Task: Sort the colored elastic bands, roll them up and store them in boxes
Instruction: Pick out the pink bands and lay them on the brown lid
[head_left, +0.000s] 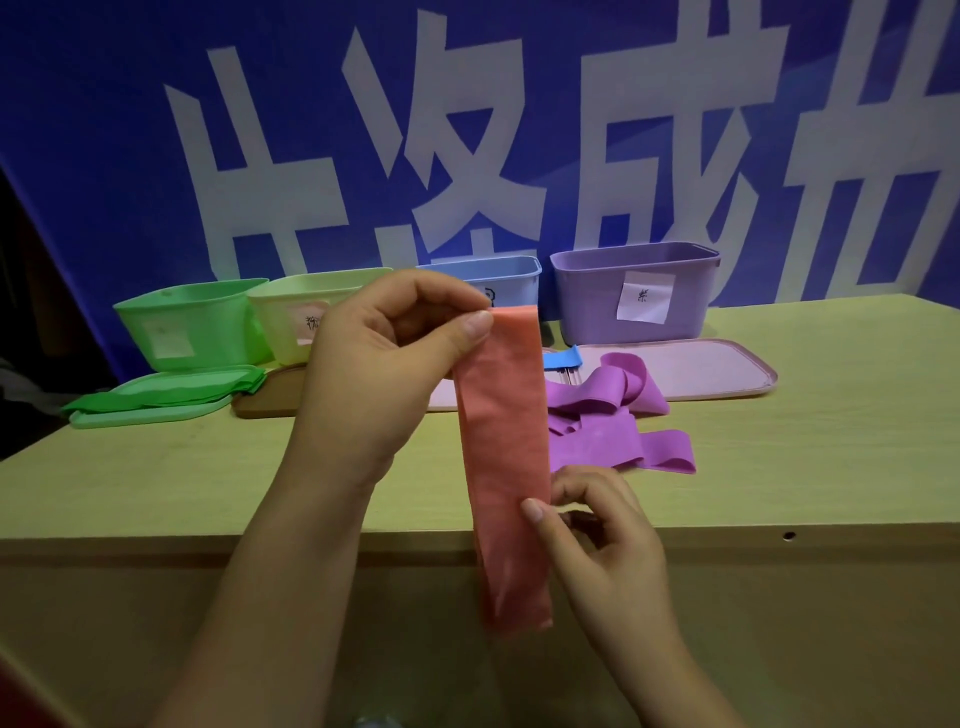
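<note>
Label (645, 296) on purple box (587, 306), writing perhaps 紫

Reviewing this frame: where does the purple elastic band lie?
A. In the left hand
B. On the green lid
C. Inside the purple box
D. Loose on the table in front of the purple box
D: the purple elastic band lies crumpled on the table, in front of the purple box, beside the held pink band.

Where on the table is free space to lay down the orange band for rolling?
Bare table lies left of the left hand, below the green lid; also right of the purple bands, below the pink lid. It is crowded near the boxes.
</note>
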